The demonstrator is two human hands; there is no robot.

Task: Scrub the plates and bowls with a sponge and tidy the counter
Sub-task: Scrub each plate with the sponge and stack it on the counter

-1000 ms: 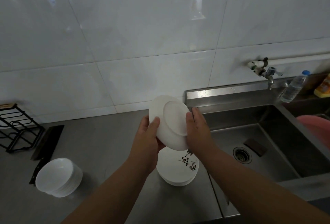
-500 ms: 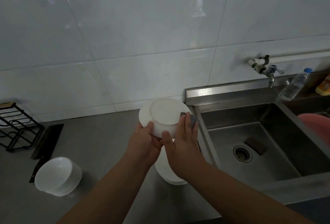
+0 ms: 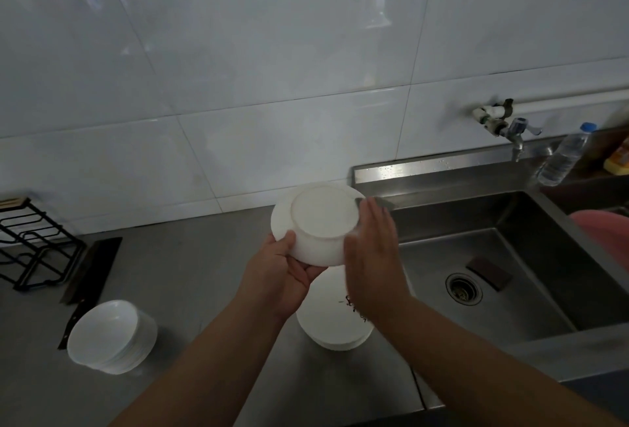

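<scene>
White bowl (image 3: 320, 219) gripped in left hand (image 3: 282, 276), flat right hand (image 3: 371, 256) pressing sponge (image 3: 374, 202); writing on stacked plates (image 3: 326, 328) illegible

Dim, soft-focus view; window glare streaks the wall tiles (image 3: 238, 52), edges bowed.

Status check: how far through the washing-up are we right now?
Done: cannot tell; neither the plate stack nor the bowl stack shows whether it is washed. In hand: the left hand grips one plate, underside up, while the right hand presses a grey sponge against its edge. Left: tidying at least, since a knife lies on the counter.
</scene>
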